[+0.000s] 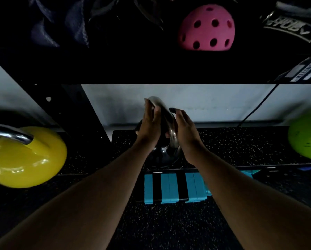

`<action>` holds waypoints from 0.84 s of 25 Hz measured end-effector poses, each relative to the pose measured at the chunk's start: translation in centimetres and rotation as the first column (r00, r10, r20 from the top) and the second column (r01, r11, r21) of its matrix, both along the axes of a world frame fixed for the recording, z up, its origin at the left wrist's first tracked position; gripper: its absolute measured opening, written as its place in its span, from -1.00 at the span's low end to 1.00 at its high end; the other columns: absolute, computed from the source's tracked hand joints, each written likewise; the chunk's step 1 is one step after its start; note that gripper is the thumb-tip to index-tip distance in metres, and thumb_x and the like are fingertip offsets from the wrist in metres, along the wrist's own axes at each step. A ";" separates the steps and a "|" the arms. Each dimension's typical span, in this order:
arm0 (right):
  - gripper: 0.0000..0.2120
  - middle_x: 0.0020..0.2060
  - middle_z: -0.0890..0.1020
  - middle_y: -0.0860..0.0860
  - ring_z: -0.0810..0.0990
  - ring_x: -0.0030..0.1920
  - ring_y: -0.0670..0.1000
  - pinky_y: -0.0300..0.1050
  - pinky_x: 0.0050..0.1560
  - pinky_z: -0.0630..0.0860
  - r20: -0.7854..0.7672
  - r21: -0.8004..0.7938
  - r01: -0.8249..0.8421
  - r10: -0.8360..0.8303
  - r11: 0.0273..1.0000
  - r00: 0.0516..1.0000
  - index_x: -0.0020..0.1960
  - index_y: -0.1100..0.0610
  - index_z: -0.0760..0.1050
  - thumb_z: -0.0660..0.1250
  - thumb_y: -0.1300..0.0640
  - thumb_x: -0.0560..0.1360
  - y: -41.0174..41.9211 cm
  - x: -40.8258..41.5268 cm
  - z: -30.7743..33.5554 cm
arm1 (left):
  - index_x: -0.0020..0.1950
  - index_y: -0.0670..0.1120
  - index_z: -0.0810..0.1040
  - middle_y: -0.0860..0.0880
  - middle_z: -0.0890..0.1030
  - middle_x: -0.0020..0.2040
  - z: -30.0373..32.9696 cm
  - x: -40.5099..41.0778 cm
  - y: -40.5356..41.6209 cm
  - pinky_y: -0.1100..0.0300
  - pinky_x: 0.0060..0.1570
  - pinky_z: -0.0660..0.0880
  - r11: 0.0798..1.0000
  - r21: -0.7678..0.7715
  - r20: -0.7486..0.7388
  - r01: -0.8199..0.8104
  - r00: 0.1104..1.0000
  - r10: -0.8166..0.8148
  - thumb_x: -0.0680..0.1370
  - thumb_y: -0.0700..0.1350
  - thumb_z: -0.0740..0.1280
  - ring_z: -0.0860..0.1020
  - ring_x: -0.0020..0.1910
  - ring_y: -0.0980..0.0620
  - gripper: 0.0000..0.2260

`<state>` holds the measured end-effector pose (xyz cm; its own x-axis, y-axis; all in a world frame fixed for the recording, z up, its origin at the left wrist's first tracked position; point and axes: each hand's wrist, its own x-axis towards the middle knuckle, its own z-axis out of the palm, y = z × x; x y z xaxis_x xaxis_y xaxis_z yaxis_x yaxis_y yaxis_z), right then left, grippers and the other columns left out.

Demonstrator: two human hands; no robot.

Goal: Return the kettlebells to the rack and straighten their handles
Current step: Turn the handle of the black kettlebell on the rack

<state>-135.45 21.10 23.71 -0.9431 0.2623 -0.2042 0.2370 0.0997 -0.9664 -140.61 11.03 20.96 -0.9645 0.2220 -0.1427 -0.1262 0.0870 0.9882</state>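
Observation:
A black kettlebell (166, 156) with a chrome handle (164, 112) sits on the speckled lower shelf (232, 145) of the rack, in the middle of the view. My left hand (149, 127) presses the left side of the handle, fingers up. My right hand (185, 130) holds the right side, fingers curled over it. A yellow kettlebell (26, 157) with a chrome handle rests at the left. A green kettlebell (306, 136) sits at the far right, cut by the frame edge.
The black upper shelf (151, 67) hangs low over the hands; it carries a pink perforated ball (207, 27) and dark bags. A black rack upright (89, 112) stands left of my hands. A blue and black striped block (174, 188) lies below the shelf edge. A cable (259, 105) runs down the wall.

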 end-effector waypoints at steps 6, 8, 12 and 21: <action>-0.60 0.17 0.60 0.08 0.62 -0.04 0.01 -0.06 -0.11 0.63 0.025 -0.172 0.019 -0.015 0.985 1.000 0.49 -0.13 0.27 0.00 -0.07 0.67 -3.1 0.2 -0.2 | 0.57 0.21 -0.10 -0.28 0.18 0.54 1.1 -0.3 -1.5 0.19 -0.28 0.59 0.998 -0.022 0.028 0.058 0.998 -0.057 0.68 0.11 -0.03 0.58 -0.16 0.04 -0.53; -0.59 0.13 0.61 0.09 0.61 -0.07 0.01 -0.07 -0.11 0.63 0.023 -0.231 0.021 -0.016 0.973 1.000 0.51 -0.15 0.23 -0.01 -0.06 0.67 -3.4 0.4 -0.5 | 0.57 0.23 -0.06 -0.29 0.28 0.48 1.3 -0.4 -2.1 0.22 -0.37 0.57 0.994 -0.050 0.028 0.100 0.995 -0.098 0.68 0.11 -0.02 0.56 -0.28 0.07 -0.54; -0.59 0.08 0.61 0.11 0.59 -0.11 -0.03 -0.17 -0.18 0.57 0.003 -0.243 0.022 -0.022 0.970 1.000 0.52 -0.12 0.20 -0.02 -0.03 0.68 -3.9 0.0 -0.2 | 0.57 0.24 -0.02 -0.23 0.24 0.53 1.3 -1.1 -2.6 0.33 -0.42 0.53 0.988 -0.073 0.032 0.133 0.991 -0.131 0.68 0.12 -0.02 0.57 -0.27 0.15 -0.55; -0.56 0.12 0.56 -0.04 0.62 0.05 0.00 0.11 0.13 0.61 -0.024 -0.192 -0.014 0.010 0.981 1.000 0.54 -0.17 0.13 0.00 -0.06 0.67 -4.0 0.1 -0.7 | 0.57 0.23 -0.04 -0.17 0.12 0.58 1.0 -0.9 -2.8 0.33 -0.23 0.46 0.988 -0.046 0.038 0.146 0.989 -0.144 0.67 0.13 -0.06 0.38 0.12 0.08 -0.55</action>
